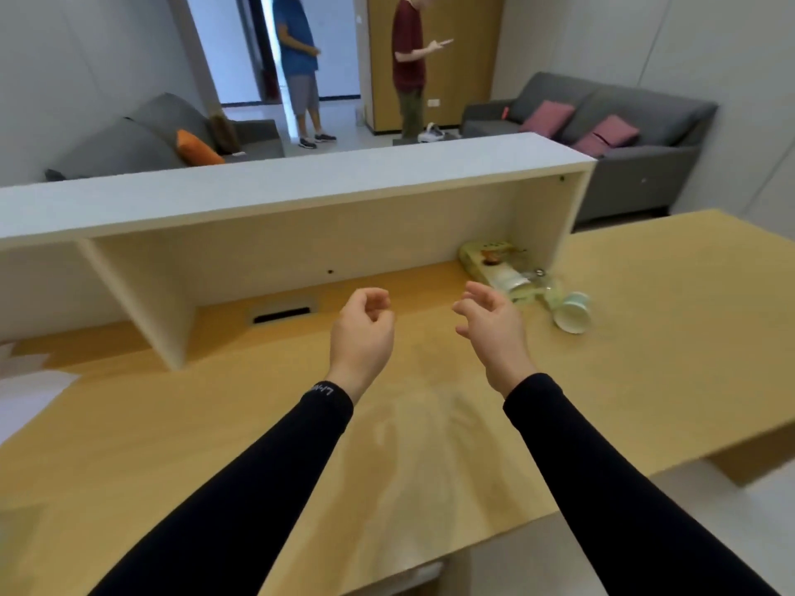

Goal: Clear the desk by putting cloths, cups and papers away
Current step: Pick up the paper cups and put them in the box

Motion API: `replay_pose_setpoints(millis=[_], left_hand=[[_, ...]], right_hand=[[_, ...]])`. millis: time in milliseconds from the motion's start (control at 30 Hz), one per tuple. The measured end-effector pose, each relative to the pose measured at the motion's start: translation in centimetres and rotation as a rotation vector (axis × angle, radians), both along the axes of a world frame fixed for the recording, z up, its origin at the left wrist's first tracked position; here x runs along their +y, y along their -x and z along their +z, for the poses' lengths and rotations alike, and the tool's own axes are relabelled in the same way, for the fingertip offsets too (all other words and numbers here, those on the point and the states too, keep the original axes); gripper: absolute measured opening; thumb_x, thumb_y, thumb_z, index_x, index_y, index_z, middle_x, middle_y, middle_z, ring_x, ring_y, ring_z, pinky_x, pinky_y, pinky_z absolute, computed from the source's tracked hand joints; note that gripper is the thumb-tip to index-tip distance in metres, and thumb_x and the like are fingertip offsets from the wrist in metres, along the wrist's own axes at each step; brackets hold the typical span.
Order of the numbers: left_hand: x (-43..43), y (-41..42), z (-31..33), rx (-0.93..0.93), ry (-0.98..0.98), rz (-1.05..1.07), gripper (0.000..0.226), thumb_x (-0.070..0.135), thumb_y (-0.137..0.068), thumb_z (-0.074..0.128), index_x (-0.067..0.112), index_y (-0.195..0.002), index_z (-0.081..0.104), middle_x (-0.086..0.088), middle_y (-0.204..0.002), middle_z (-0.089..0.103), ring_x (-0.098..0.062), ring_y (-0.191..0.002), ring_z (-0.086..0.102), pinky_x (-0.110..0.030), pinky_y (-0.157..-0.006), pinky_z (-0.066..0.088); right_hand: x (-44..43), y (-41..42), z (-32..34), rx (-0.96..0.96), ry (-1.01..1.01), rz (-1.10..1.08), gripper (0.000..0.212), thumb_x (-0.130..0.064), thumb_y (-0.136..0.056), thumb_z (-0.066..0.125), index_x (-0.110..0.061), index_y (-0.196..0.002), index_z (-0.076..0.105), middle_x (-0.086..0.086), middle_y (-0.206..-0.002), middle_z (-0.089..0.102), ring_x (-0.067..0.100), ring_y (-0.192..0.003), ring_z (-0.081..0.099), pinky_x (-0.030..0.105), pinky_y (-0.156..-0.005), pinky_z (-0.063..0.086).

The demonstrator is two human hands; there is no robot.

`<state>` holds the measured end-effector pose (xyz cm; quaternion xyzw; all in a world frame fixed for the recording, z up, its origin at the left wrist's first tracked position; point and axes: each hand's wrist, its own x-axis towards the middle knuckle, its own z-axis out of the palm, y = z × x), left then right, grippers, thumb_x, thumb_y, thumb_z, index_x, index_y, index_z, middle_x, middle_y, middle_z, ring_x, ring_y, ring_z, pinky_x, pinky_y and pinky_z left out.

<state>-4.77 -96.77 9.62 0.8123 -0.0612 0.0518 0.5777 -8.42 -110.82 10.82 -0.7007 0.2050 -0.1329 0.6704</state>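
Observation:
Both my hands hover over the middle of the wooden desk [258, 445], holding nothing. My left hand [363, 324] has its fingers loosely curled. My right hand [492, 322] has its fingers spread, a short way left of a pale green paper cup [572, 314] lying on its side. Behind the cup lie a clear plastic cup [544, 286] and a yellow-green packet [490, 260], tucked by the right wall of the shelf. White papers [26, 385] show at the desk's far left edge.
A cream hutch shelf [301, 195] with a white top stands along the desk's back; a divider [142, 303] comes down at left. A cable slot [281, 314] is set in the desk. Beyond are two grey sofas and two standing people.

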Motion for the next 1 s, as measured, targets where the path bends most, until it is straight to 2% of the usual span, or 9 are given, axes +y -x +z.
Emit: replay_pose_setpoints(millis=[133, 233, 333, 533, 600, 667, 767, 900, 1000], left_hand=[[-10.0, -1.5, -1.3, 0.08, -0.072, -0.161, 0.016, 0.012, -0.087, 0.051, 0.021, -0.097, 0.06, 0.003, -0.095, 0.065, -0.013, -0.088, 0.059, -0.024, -0.075, 0.047], [-15.6, -2.5, -2.6, 0.219, -0.158, -0.284, 0.013, 0.015, -0.088, 0.053, 0.016, -0.097, 0.063, -0.002, -0.089, 0.068, -0.016, -0.08, 0.062, -0.031, -0.073, 0.05], [-19.7, -3.7, -4.5, 0.312, -0.279, -0.408, 0.015, 0.015, -0.089, 0.054, 0.013, -0.1, 0.065, -0.002, -0.088, 0.068, -0.014, -0.076, 0.061, -0.026, -0.067, 0.048], [-25.0, -6.7, -7.5, 0.406, -0.396, -0.491, 0.012, 0.02, -0.09, 0.052, 0.022, -0.096, 0.061, 0.006, -0.085, 0.062, -0.014, -0.084, 0.06, -0.024, -0.066, 0.044], [-26.3, -8.0, -8.6, 0.441, -0.415, -0.528, 0.013, 0.022, -0.089, 0.051, 0.024, -0.097, 0.061, 0.006, -0.086, 0.062, -0.014, -0.086, 0.059, -0.024, -0.07, 0.044], [-27.5, -9.2, -9.4, 0.481, -0.426, -0.544, 0.017, 0.022, -0.088, 0.05, 0.022, -0.103, 0.06, 0.004, -0.094, 0.062, -0.015, -0.089, 0.059, -0.026, -0.075, 0.047], [-29.0, -10.9, -10.4, 0.554, -0.365, -0.5, 0.044, 0.028, -0.083, 0.058, 0.019, -0.126, 0.05, 0.0, -0.117, 0.059, -0.018, -0.1, 0.059, -0.031, -0.087, 0.049], [-31.2, -12.9, -11.3, 0.689, -0.183, -0.441, 0.077, 0.034, -0.078, 0.064, 0.024, -0.145, 0.027, -0.004, -0.143, 0.042, -0.021, -0.115, 0.054, -0.033, -0.091, 0.048], [-32.6, -14.0, -12.0, 0.724, -0.06, -0.457, 0.072, 0.028, -0.083, 0.06, 0.026, -0.146, 0.026, 0.0, -0.138, 0.046, -0.01, -0.105, 0.054, -0.023, -0.081, 0.044]], right_hand=[[-10.0, -1.0, -1.7, 0.089, -0.019, -0.066, 0.04, -0.011, -0.087, 0.054, -0.01, -0.127, 0.054, 0.005, -0.115, 0.058, 0.019, -0.106, 0.057, 0.044, -0.1, 0.047], [-15.5, -1.8, -3.1, 0.22, -0.042, -0.001, 0.03, -0.012, -0.089, 0.051, -0.008, -0.118, 0.058, 0.004, -0.1, 0.059, 0.021, -0.095, 0.059, 0.039, -0.085, 0.052], [-19.7, -2.5, -5.1, 0.385, -0.019, 0.077, 0.014, -0.016, -0.09, 0.052, -0.013, -0.101, 0.059, 0.008, -0.104, 0.062, 0.023, -0.096, 0.062, 0.035, -0.074, 0.051], [-26.2, -5.2, -8.9, 0.47, 0.037, -0.062, 0.026, -0.016, -0.087, 0.05, -0.008, -0.11, 0.061, 0.005, -0.088, 0.062, 0.022, -0.088, 0.062, 0.038, -0.081, 0.053], [-27.8, -6.6, -9.9, 0.468, 0.096, -0.121, 0.033, -0.018, -0.087, 0.051, -0.008, -0.116, 0.059, 0.005, -0.097, 0.065, 0.023, -0.095, 0.063, 0.042, -0.089, 0.054], [-28.9, -8.1, -10.4, 0.466, 0.17, -0.164, 0.042, -0.022, -0.087, 0.054, -0.01, -0.128, 0.053, 0.009, -0.122, 0.06, 0.026, -0.11, 0.059, 0.042, -0.098, 0.048], [-30.2, -10.3, -11.1, 0.42, 0.228, -0.154, 0.057, -0.027, -0.088, 0.057, -0.015, -0.141, 0.042, 0.008, -0.145, 0.045, 0.024, -0.131, 0.044, 0.035, -0.105, 0.036], [-31.1, -13.2, -12.4, 0.401, 0.162, -0.162, 0.06, -0.036, -0.089, 0.055, -0.02, -0.144, 0.038, 0.006, -0.15, 0.038, 0.022, -0.136, 0.039, 0.037, -0.109, 0.035], [-31.2, -14.7, -13.5, 0.415, 0.116, -0.168, 0.05, -0.034, -0.093, 0.047, -0.017, -0.141, 0.043, 0.005, -0.146, 0.044, 0.021, -0.132, 0.043, 0.035, -0.108, 0.036]])
